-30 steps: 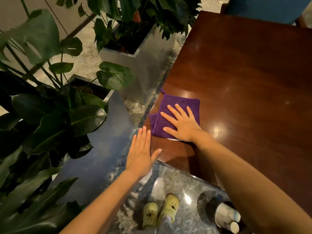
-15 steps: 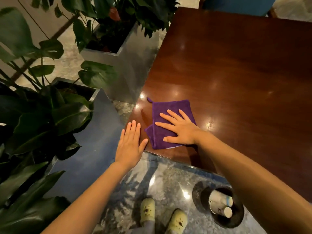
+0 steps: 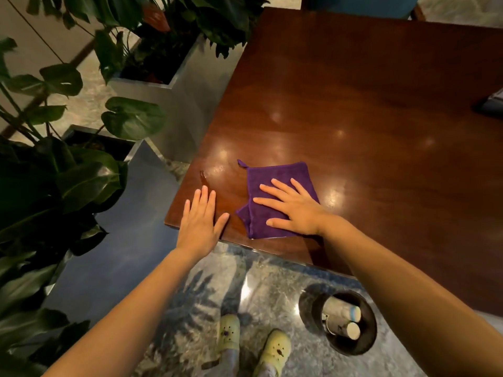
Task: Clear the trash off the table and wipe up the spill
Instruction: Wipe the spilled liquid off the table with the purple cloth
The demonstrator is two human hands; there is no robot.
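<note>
A folded purple cloth (image 3: 275,175) lies near the front left corner of the dark wooden table (image 3: 353,118). My right hand (image 3: 292,206) presses flat on the cloth, fingers spread. My left hand (image 3: 200,223) rests flat on the bare table corner just left of the cloth, holding nothing. A small streak of spilled liquid (image 3: 203,177) shines on the wood beyond my left fingertips. On the floor to the right stands a dark round bin (image 3: 362,346) with paper cups (image 3: 344,318) inside.
Metal planters (image 3: 174,104) with large-leaved plants (image 3: 54,180) stand close along the table's left side. A dark object (image 3: 494,103) lies at the table's right edge. A blue chair (image 3: 359,5) sits at the far side. My feet in yellow clogs (image 3: 251,344) stand on the marble floor.
My right hand has slid the cloth to the right, away from the table corner. My left hand moved forward from the edge onto the tabletop. The wet streak shows now.
</note>
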